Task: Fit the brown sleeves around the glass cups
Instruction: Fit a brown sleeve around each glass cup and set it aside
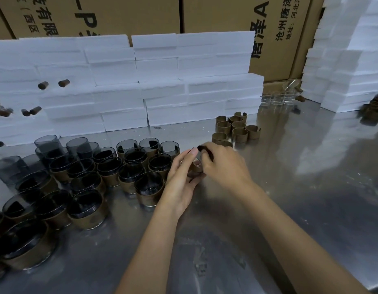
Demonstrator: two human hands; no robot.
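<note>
**Both hands close in on one cup at the middle of the steel table**

Here we are over the shiny stainless-steel table [237, 240], and both bare hands meet just above its centre. The left hand [181, 177] cups a clear glass cup [197, 166] from the near-left side, fingers curled up around it; most of the cup is hidden, only a slice of rim and a brown band showing between the hands. The right hand [222, 164] comes over from the right, thumb and forefinger pinched on a dark brown curved sleeve piece [205, 150] at the cup's top edge. Whether that sleeve is fully round the glass, I cannot tell.

To the left, a crowd of dark smoky glass cups wearing brown sleeves [88, 187] stands packed together, touching one another, reaching right up beside the left hand. Behind that crowd, a few bare smoky cups [47, 145] stand without bands.

Just beyond the right hand, a cluster of loose brown open-ring sleeves [234, 129] stands on end. Further back on the right, clear unsleeved glasses [277, 99] are lined up near the wall of white foam blocks [141, 85], with brown cardboard cartons [215, 15] printed in black behind.
</note>
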